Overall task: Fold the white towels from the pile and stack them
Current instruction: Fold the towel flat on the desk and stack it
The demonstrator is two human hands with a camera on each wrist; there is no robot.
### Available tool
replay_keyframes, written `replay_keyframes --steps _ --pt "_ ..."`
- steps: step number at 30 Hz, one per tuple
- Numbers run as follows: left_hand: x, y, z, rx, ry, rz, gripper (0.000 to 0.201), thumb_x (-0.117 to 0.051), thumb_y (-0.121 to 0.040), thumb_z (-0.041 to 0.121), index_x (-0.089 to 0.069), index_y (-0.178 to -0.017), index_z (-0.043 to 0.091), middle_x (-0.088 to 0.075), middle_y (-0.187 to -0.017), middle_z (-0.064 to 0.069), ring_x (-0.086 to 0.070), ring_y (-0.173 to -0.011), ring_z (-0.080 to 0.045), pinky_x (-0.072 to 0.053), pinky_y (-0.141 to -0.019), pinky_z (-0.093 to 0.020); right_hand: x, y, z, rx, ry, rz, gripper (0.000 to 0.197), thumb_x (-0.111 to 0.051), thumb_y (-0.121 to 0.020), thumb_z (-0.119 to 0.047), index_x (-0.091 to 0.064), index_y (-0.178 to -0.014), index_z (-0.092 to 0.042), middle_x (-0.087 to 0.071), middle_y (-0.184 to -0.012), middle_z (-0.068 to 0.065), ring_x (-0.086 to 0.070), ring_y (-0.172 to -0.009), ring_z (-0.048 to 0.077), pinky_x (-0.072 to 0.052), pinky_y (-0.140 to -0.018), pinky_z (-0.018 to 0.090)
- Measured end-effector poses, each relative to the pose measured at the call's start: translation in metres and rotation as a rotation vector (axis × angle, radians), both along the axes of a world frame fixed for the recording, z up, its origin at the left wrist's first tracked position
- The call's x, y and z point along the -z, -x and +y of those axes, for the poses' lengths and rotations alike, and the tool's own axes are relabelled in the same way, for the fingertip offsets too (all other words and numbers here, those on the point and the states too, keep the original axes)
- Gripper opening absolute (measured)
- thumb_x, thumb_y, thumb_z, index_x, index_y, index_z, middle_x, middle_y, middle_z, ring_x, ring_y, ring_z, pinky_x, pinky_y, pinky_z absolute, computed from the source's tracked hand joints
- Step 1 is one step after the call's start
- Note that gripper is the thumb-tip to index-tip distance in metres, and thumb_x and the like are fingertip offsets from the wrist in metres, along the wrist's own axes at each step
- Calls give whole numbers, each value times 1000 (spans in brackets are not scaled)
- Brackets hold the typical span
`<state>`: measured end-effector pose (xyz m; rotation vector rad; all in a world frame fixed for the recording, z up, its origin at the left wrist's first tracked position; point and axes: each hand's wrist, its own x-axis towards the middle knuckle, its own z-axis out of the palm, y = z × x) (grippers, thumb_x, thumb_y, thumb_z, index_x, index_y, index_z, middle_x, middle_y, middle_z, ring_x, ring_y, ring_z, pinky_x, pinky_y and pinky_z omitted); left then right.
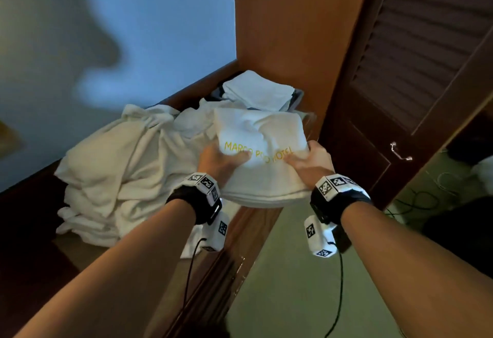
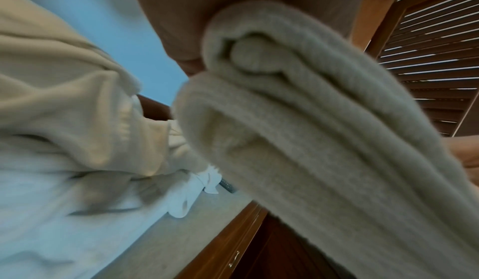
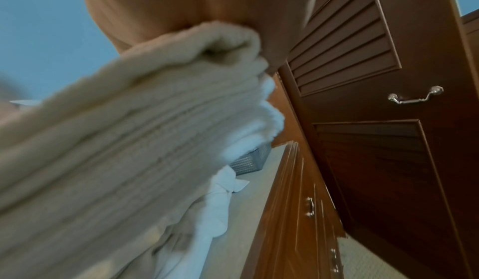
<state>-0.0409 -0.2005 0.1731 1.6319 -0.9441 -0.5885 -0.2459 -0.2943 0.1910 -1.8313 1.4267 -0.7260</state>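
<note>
Towel (image 1: 262,167) folded, gripped by both hands (image 1: 221,157) (image 1: 310,160); stack (image 1: 258,92) beyond fingertips, big pile (image 1: 114,175) left unfolded.

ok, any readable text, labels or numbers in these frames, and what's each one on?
"MARCO POLO HOTEL": yellow lettering on the folded white towel gripped by the left hand and right hand; the middle letters are creased and partly covered by the left thumb, so "POLO" is read in part.
Black-and-white square marker tags on the wrist-worn camera units: patterns only, no readable text.
Both wrist views: no text visible.
</note>
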Motion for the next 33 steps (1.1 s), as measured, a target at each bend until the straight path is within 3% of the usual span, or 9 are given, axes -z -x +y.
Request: replay_keyframes --steps 5,8,12,18,23,27,31,33 --pt "6 -8 -97 12 -16 3 36 -85 -66 37 -75 -90 13 -77 -84 3 -72 -78 -9 -56 -73 -28 4 -6 -93 39 7 33 39 -75 -79 -36 -59 -105 -12 -67 -101 6 -64 -98 29 -49 -78 33" --pt "6 -22 -160 10 -33 -18 42 -85 -60 43 -75 -91 16 -77 -85 3 -73 -82 -12 -58 -76 -32 3 -19 -154 46 16 65 43 -74 -79 -38 -58 -109 -12 -67 -107 9 -64 -100 30 -49 -79 34" --pt "4 -38 -238 -17 -32 2 37 -89 -70 37 -75 -96 15 -77 -92 1 -72 -86 -15 -59 -77 -33 -8 -35 -231 40 41 109 46 -71 -80 -37 -55 -116 -13 -67 -107 8 -65 -99 31 -52 -82 35" --pt "-8 -47 -331 -3 -6 88 24 -83 -79 33 -69 -95 20 -73 -92 2 -69 -80 -6 -53 -66 -20 -35 -55 -338 -4 132 265 35 -67 -81 -40 -52 -99 -14 -64 -95 8 -63 -88 33 -51 -74 36" --pt "0 -67 -404 -25 -84 145 54 -76 -72 43 -61 -116 15 -71 -110 -2 -69 -98 -23 -58 -85 -40 -39 -87 -436 -97 176 343 30 -67 -81 -39 -50 -94 -18 -61 -86 2 -59 -83 30 -48 -71 35" --pt "9 -88 -461 -36 -148 221 46 -76 -82 23 -55 -123 13 -67 -120 -4 -66 -107 -25 -56 -92 -42 -27 -127 -523 -218 221 377 30 -68 -83 -36 -49 -92 -14 -59 -84 5 -57 -83 31 -47 -69 36" --pt "25 -108 -512 -108 -185 241 55 -79 -79 16 -52 -126 12 -65 -124 -4 -63 -113 -25 -53 -96 -41 -6 -178 -603 -370 216 271 28 -72 -83 -22 -50 -92 -6 -56 -84 7 -59 -80 32 -40 -66 34" --pt "32 -116 -532 -160 -179 248 56 -79 -78 13 -52 -127 11 -65 -126 -6 -63 -114 -26 -54 -97 -44 1 -201 -635 -432 234 305 29 -72 -83 -25 -50 -91 -7 -58 -83 7 -59 -76 31 -42 -64 34"
